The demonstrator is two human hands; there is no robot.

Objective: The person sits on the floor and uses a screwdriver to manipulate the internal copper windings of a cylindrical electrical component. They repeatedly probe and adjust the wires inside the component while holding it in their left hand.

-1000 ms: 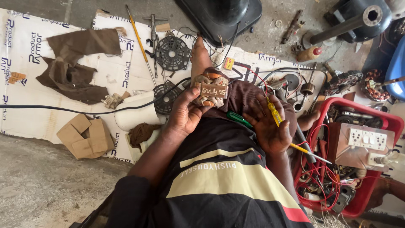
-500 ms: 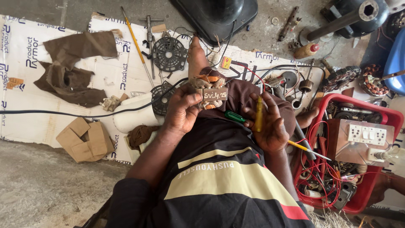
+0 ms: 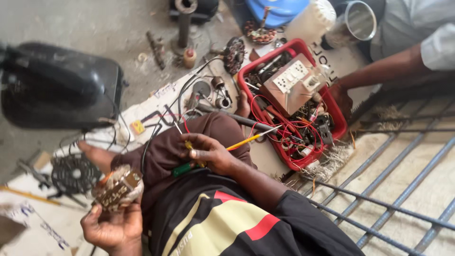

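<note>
Listing by size, largest first:
- Black rounded housing (image 3: 57, 92), on the bare ground at upper left, well apart from both hands.
- Red plastic basket (image 3: 296, 45), right of the raised knee; filled with red wires and a beige socket box (image 3: 295, 81); another person's hand (image 3: 342, 99) at its far rim.
- Black fan grille (image 3: 73, 173), flat on white sheeting, just beside the left hand.
- Left hand (image 3: 113, 227), palm up, fingers curled round a wound motor stator (image 3: 117, 187), held above the lap.
- Right hand (image 3: 211, 152), resting on the thigh, closed round a yellow-handled screwdriver (image 3: 190, 148); a yellow pencil-like rod (image 3: 251, 138) pointing from it toward the basket.
</note>
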